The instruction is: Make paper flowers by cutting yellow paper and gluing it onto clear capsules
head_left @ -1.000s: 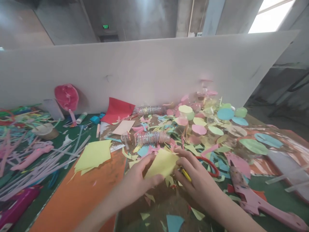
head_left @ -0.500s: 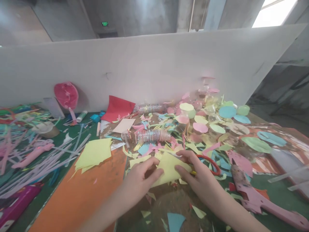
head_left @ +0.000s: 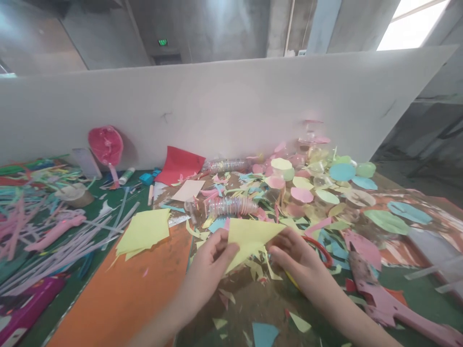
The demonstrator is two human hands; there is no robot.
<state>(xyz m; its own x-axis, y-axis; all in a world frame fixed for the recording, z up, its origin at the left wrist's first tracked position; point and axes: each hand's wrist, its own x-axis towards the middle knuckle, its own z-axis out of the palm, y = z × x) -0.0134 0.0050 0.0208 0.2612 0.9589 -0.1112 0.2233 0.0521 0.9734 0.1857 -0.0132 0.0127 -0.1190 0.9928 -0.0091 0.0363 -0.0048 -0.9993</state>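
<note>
Well, at the very front, a folded yellow paper triangle [head_left: 249, 241] held up just above the tabletop, between both hands: left grip [head_left: 211, 274] pinched on its lower edge, fingers and thumb pressed together on the paper, right grip [head_left: 298, 260] closed on its far point, fingertips against the fold. Just beside the right grip, a red scissor handle [head_left: 318, 250], its blades hidden. Under and around the hands, loose yellow, pink and blue paper scraps [head_left: 260, 262], clear signs of much cutting done. Further right, a pink glue gun [head_left: 383, 303] lying on the green-covered tabletop [head_left: 401, 284].

To the left, an orange sheet [head_left: 119, 289] and a stack of yellow paper [head_left: 142, 233], uncut as far as visible, so more paper left to work. Beyond them, a jumble of plastic strips [head_left: 61, 241] and a small paper cup [head_left: 74, 196], its contents not visible.

Further back, a ribbed clear plastic bottle [head_left: 231, 207], apparently empty, and a second one [head_left: 227, 166] near the red paper [head_left: 179, 166]. Beside those, finished blue and green paper circles [head_left: 342, 172] heaped with clear round plastic pieces [head_left: 318, 185]. Farthest, a white partition board [head_left: 217, 106].
</note>
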